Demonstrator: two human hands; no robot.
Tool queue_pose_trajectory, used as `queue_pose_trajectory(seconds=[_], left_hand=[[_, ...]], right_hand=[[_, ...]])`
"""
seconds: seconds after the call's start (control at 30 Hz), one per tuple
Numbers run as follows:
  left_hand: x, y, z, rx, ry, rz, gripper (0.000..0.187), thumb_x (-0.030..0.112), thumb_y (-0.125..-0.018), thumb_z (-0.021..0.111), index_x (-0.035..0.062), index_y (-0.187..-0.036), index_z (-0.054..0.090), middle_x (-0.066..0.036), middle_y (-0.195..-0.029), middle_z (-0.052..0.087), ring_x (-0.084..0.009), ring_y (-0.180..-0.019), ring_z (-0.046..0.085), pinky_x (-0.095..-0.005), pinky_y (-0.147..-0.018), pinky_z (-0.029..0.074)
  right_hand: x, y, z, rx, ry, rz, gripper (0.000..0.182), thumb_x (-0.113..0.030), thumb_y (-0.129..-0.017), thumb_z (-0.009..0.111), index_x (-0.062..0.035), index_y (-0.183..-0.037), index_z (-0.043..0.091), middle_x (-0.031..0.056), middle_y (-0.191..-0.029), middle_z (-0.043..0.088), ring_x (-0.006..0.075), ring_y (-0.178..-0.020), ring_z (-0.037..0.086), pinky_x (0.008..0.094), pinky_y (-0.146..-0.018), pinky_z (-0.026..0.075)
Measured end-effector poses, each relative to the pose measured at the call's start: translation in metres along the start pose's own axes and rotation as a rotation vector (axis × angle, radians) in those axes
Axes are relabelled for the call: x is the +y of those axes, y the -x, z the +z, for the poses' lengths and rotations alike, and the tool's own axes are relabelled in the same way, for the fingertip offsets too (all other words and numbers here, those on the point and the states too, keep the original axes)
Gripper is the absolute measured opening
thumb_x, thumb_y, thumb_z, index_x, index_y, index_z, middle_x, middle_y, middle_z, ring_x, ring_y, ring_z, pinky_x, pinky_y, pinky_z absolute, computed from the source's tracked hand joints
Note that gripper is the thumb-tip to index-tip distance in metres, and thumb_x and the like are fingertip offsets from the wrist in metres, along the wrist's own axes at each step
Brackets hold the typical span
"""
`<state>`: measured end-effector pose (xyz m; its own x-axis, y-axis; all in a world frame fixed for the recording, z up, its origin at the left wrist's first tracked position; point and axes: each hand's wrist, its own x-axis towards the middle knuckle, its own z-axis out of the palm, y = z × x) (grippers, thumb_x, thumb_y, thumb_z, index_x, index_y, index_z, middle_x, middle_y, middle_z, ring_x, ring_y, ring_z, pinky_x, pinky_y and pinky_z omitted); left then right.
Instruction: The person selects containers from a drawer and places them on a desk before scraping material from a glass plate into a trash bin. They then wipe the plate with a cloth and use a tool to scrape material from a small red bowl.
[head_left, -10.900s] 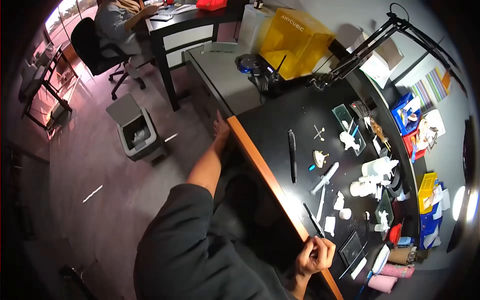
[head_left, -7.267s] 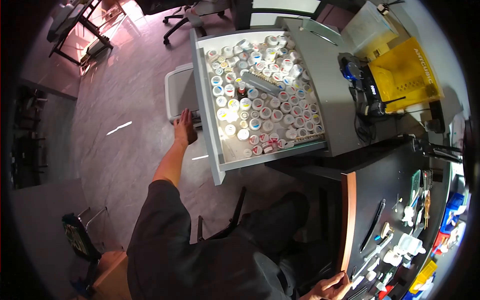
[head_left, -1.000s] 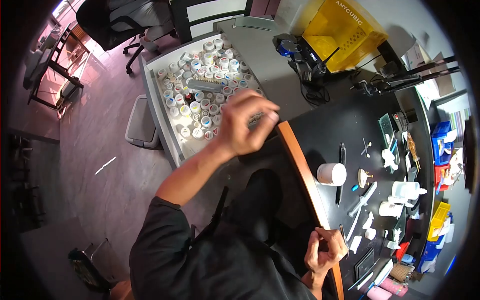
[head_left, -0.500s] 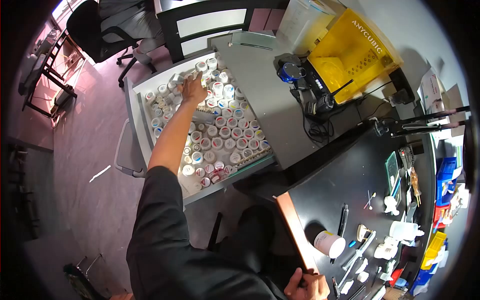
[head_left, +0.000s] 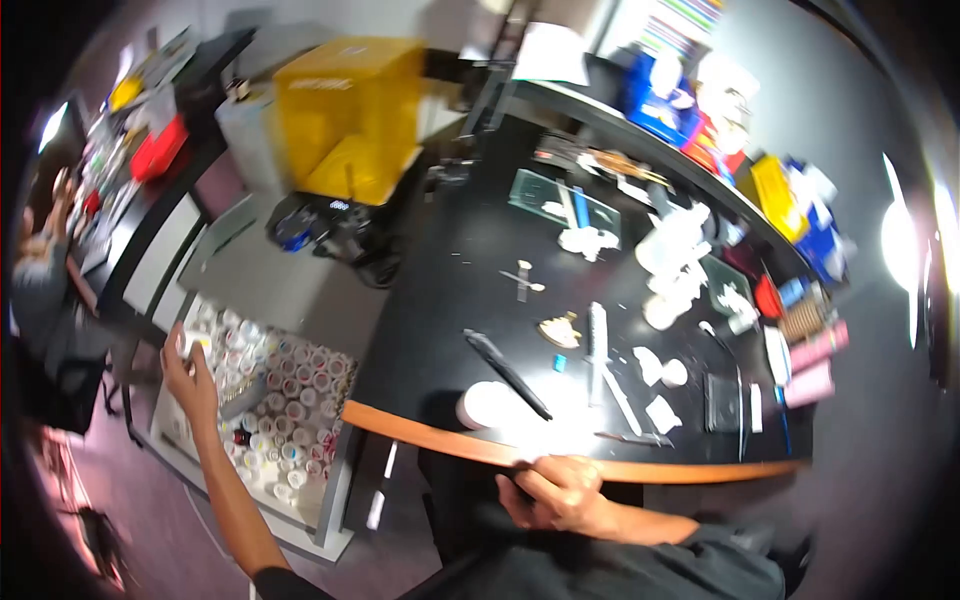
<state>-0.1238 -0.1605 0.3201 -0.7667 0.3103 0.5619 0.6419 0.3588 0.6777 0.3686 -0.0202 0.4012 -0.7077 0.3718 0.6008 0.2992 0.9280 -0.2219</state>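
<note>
My left hand (head_left: 190, 378) is raised over the far left part of an open drawer (head_left: 342, 490). Between its thumb and fingers is a small white jar (head_left: 194, 344) with a yellowish mark, blurred by motion. Many similar white, round-lidded jars (head_left: 300, 385) fill the drawer below. At the orange front edge of the black desk (head_left: 440, 350), my right hand (head_left: 558, 492) is curled into a fist; whatever it may hold is hidden. Just beyond it, a black pen (head_left: 507, 373) and a white tub (head_left: 484, 405) lie close together.
A yellow box-shaped machine (head_left: 350, 120) stands behind the grey counter (head_left: 285, 270), with black cables beside it. Tools, a dental model (head_left: 560, 331) and white pieces are spread over the desk. Blue bins (head_left: 655, 105) line the back shelf. Another person (head_left: 42, 290) is at far left.
My view has swung right toward the desk. The left hand, which was down among the jars, has come up with a small jar. The right hand stays closed at the desk edge.
</note>
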Motion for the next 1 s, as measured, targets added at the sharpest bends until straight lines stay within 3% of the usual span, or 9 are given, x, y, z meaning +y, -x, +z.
queue_pose_trajectory(seconds=[0.03, 0.07, 0.2, 0.3, 0.43, 0.57, 0.7, 0.83, 1.0], left_hand=[[0.042, 0.008, -0.013, -0.084, 0.042, 0.046, 0.042, 0.004, -0.093, 0.06, 0.0024, -0.134, 0.059, -0.015, -0.127, 0.061, -0.028, -0.112, 0.061, -0.036, -0.085, 0.05], [0.081, 0.016, -0.022, -0.149, 0.076, 0.088, 0.044, 0.001, -0.091, 0.058, 0.0028, -0.135, 0.058, -0.015, -0.126, 0.061, -0.0269, -0.111, 0.061, -0.0348, -0.083, 0.05], [0.211, 0.07, -0.016, -0.313, 0.146, 0.396, 0.047, -0.002, -0.086, 0.057, 0.0034, -0.133, 0.06, -0.016, -0.115, 0.06, -0.032, -0.102, 0.063, -0.0388, -0.083, 0.052], [0.274, 0.11, 0.004, -0.477, 0.258, 0.304, 0.046, -0.002, -0.085, 0.062, 0.003, -0.131, 0.061, -0.016, -0.114, 0.057, -0.0338, -0.098, 0.064, -0.0419, -0.086, 0.052], [0.291, 0.134, 0.032, -0.51, 0.231, 0.466, 0.049, -0.002, -0.086, 0.066, 0.0061, -0.135, 0.06, -0.015, -0.115, 0.056, -0.0322, -0.106, 0.061, -0.0405, -0.093, 0.049], [0.282, 0.143, 0.041, -0.535, 0.325, 0.442, 0.063, 0.008, -0.095, 0.05, 0.0025, -0.155, 0.034, -0.022, -0.14, 0.053, -0.0365, -0.123, 0.054, -0.0438, -0.112, 0.035], [0.26, 0.14, 0.044, -0.712, 0.645, 0.184, 0.064, 0.018, -0.099, 0.041, 0.0018, -0.159, 0.025, -0.015, -0.136, 0.054, -0.0266, -0.125, 0.05, -0.0377, -0.113, 0.031], [0.243, 0.133, 0.061, -0.627, 0.677, 0.027, 0.054, 0.029, -0.106, 0.034, 0.0009, -0.153, 0.036, -0.015, -0.13, 0.058, -0.0247, -0.119, 0.055, -0.0372, -0.108, 0.037], [0.244, 0.133, 0.076, -0.505, 0.699, -0.125, 0.052, 0.034, -0.11, 0.029, 0.001, -0.147, 0.046, -0.012, -0.115, 0.066, -0.0207, -0.107, 0.061, -0.0348, -0.098, 0.044]], right_hand=[[-0.005, -0.002, -0.002, 0.012, 0.003, 0.0, 0.026, -0.014, -0.072, 0.079, -0.012, -0.064, 0.055, 0.0012, -0.063, 0.057, 0.0154, -0.043, 0.054, 0.0288, -0.04, 0.041], [-0.003, -0.001, 0.004, 0.084, -0.047, -0.018, 0.027, -0.01, -0.069, 0.079, -0.0105, -0.061, 0.053, 0.0018, -0.054, 0.043, 0.0162, -0.04, 0.047, 0.0301, -0.038, 0.036], [-0.001, 0.004, 0.0, 0.093, -0.103, -0.039, 0.031, -0.011, -0.071, 0.077, -0.0113, -0.06, 0.048, 0.0024, -0.057, 0.046, 0.0186, -0.043, 0.052, 0.0321, -0.039, 0.04], [0.003, 0.016, 0.0, 0.095, -0.163, -0.067, 0.03, -0.011, -0.073, 0.077, -0.0111, -0.062, 0.049, 0.0025, -0.06, 0.048, 0.0199, -0.048, 0.056, 0.0335, -0.041, 0.043], [0.012, 0.031, -0.014, 0.056, -0.361, -0.116, 0.024, -0.015, -0.078, 0.074, -0.0091, -0.067, 0.053, 0.0047, -0.065, 0.051, 0.0254, -0.054, 0.058, 0.0387, -0.045, 0.044], [0.016, 0.061, -0.044, 0.001, -0.802, -0.046, 0.024, -0.015, -0.084, 0.074, -0.0055, -0.068, 0.058, 0.0073, -0.065, 0.053, 0.0271, -0.055, 0.056, 0.0387, -0.049, 0.041], [0.038, 0.101, -0.105, -0.09, -0.965, -0.012, 0.022, -0.011, -0.086, 0.075, -0.0017, -0.071, 0.061, 0.008, -0.065, 0.055, 0.0216, -0.055, 0.056, 0.0346, -0.05, 0.04], [0.075, 0.144, -0.167, -0.037, -0.909, 0.17, 0.015, -0.007, -0.085, 0.076, -0.0008, -0.074, 0.068, 0.0044, -0.064, 0.057, 0.0119, -0.05, 0.051, 0.03, -0.047, 0.037], [0.1, 0.177, -0.195, 0.176, -0.812, 0.322, 0.014, -0.004, -0.081, 0.079, -0.0015, -0.072, 0.069, 0.0026, -0.063, 0.06, 0.0088, -0.05, 0.051, 0.0264, -0.046, 0.036]])
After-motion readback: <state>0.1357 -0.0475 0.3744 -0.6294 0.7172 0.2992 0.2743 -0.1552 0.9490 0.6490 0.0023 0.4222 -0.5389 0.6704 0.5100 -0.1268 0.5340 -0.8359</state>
